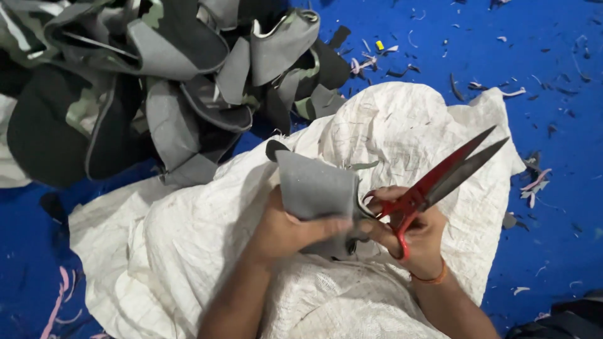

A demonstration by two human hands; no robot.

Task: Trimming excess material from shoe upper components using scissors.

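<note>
Sacking of white woven plastic (402, 125) is spread beneath both hands, with camouflage fabric pieces (157, 81) heaped beyond the left hand. A grey fabric piece (314, 188) is gripped in the closed left hand (286, 229). Red-handled scissors (433, 182), blades slightly parted, are held by the right hand (418, 235), fingers through the loops, just beside the piece.

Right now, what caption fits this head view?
Left hand grips grey fabric piece; right hand holds red scissors.
</note>
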